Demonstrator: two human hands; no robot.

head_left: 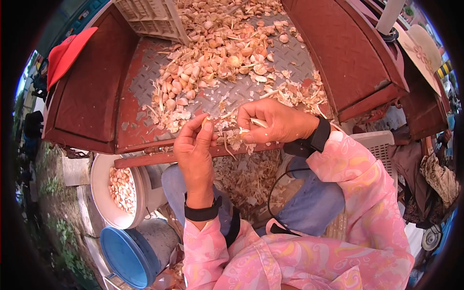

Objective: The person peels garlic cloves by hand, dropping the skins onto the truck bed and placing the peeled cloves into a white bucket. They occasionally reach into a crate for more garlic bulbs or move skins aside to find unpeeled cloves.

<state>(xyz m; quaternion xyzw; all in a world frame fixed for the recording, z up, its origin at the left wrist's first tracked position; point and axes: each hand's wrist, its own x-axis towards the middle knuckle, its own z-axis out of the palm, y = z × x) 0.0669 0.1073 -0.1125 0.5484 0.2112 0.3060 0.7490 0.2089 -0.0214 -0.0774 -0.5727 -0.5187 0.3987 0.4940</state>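
Note:
My left hand [195, 152] is raised over the front edge of the metal-floored cart bed, thumb and forefinger pinched on a small pale garlic clove [207, 119]. Close by on the right, my right hand [278, 121] is closed, with whitish garlic skin [259, 123] showing between its curled fingers and another pale bit at the thumb tip. Behind both hands spreads a heap of garlic cloves [176, 87] mixed with loose papery skins. More skins and dry stem pieces [295, 92] lie by the right hand.
A white bucket [140, 193] holding garlic cloves stands at lower left, beside a blue-lidded bucket [126, 258]. Red side panels [348, 53] flank the cart bed. A plastic crate [154, 19] leans at the back. Peelings [246, 179] cover the ground between my knees.

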